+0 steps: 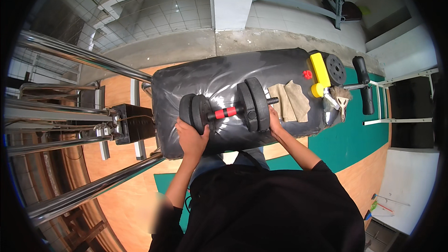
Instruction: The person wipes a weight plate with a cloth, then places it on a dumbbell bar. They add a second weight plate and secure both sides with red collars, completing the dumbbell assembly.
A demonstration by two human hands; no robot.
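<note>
Head view, looking down on a black padded worktop (210,72) wrapped in glossy plastic film. A black dumbbell (226,107) lies across the middle of the pad, its short handle banded in red between two pairs of round plates, with a threaded end projecting toward the right.

The left hand (191,137) cups the lower edge of the left plates — its grip is curled against them, thumb on the near face. The right hand (274,122) rests against the lower edge of the right plates; its fingers are mostly hidden behind the plate, so whether the grip is closed around it cannot be told.

Just right of the dumbbell, a folded beige cloth (290,101) lies flat on the pad, touching the threaded end. Farther right, near the pad's end: a small red cap (306,74), a yellow block-shaped tool (320,72) with a round yellow end, a single black weight plate (335,68), and a brush with pale bristles (341,97).

Chrome bars (79,56) of an exercise frame cross the left side — beneath lie a wooden floor (123,191) and a green mat (354,135).
</note>
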